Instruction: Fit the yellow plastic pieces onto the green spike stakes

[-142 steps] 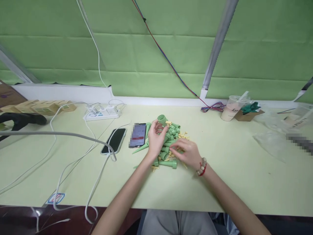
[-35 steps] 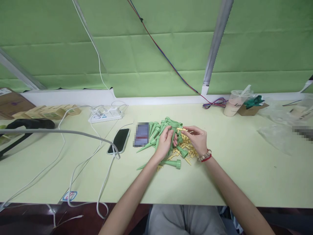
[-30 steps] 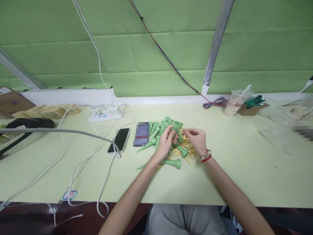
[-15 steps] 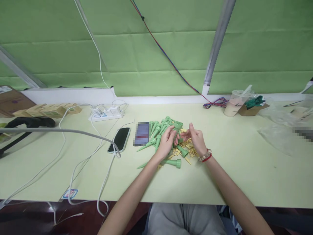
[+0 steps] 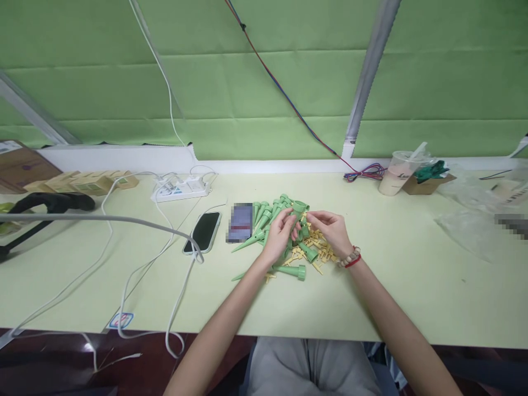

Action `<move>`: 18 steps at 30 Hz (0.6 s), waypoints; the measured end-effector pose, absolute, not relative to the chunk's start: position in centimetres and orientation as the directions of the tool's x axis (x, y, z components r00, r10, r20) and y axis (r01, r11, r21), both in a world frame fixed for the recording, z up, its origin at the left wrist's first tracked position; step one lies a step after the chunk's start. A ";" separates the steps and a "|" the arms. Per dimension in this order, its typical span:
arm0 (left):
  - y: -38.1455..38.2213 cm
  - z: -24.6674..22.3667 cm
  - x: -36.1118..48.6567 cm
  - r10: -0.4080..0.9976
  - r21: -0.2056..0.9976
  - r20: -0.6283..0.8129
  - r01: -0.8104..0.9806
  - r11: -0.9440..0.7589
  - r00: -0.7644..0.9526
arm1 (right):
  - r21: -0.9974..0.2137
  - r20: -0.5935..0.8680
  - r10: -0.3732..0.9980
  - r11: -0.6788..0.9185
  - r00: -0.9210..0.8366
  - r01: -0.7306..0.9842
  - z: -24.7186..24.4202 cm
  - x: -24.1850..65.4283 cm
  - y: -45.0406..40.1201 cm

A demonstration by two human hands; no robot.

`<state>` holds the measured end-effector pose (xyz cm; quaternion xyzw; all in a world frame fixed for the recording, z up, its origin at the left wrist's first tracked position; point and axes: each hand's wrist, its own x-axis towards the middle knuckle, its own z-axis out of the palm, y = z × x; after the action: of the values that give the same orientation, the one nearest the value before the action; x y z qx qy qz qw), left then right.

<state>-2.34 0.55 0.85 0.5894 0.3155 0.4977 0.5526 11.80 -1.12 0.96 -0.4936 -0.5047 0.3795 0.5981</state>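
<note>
- The left hand (image 5: 279, 237) holds a green spike (image 5: 297, 212) up above the pile of green spikes (image 5: 270, 220), its round open cup at the top; the grip is closed around the stem just below that cup.
- The right hand (image 5: 333, 234) is just beside it on the right, fingertips (image 5: 310, 218) brought up to the cup end of the held spike. Its fingers are pinched together, but what sits between them is too small to make out, so I cannot tell whether this grip grasps anything.
- Under and between both hands lie small yellow pieces (image 5: 319, 250), scattered on the surface (image 5: 371, 297) and mixed with the green spikes; single shapes are hard to tell apart.
- One green spike lies alone near the left forearm, cup end pointing right (image 5: 293, 270).
- A bead bracelet (image 5: 350, 257) with a red band sits on the right wrist.
- Left of the pile lie two phones: one with a blurred screen (image 5: 240, 222) touching the spikes' tips, one dark (image 5: 203, 240) beside it, with a white cable (image 5: 136, 269) crossing at its lower end.
- A power strip (image 5: 182, 188) lies further back on the left; a plastic cup (image 5: 396, 173) stands well apart on the right.
- The pile's middle is hidden behind the left hand.
</note>
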 end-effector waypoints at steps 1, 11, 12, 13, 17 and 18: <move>0.5 0.8 -2.3 0.920 0.966 0.238 -0.179 -0.189 0.312 | -0.978 0.211 0.957 0.206 0.198 0.043 0.9 11.8 -1.1; 0.7 0.7 -2.4 0.928 0.968 0.228 -0.168 -0.185 0.294 | -0.974 0.224 0.956 0.214 0.190 0.073 0.7 11.9 -1.0; 0.7 0.7 -2.4 0.926 0.968 0.229 -0.166 -0.186 0.299 | -0.977 0.211 0.960 0.201 0.186 0.072 0.7 11.9 -1.0; 0.7 0.7 -2.4 0.926 0.969 0.226 -0.166 -0.182 0.303 | -0.979 0.202 0.963 0.192 0.177 0.071 0.7 11.9 -1.0; 0.8 0.8 -2.4 0.939 0.973 0.191 -0.181 -0.143 0.286 | -0.974 0.222 0.965 0.213 0.139 0.074 0.6 11.8 -1.0; 0.8 0.8 -2.5 0.941 0.973 0.188 -0.183 -0.139 0.282 | -0.970 0.237 0.962 0.228 0.133 0.079 0.6 11.8 -1.0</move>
<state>-2.46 0.82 0.81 0.5677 0.3339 0.4975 0.5646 11.79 -1.04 0.59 -0.4877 -0.5340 0.3850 0.5733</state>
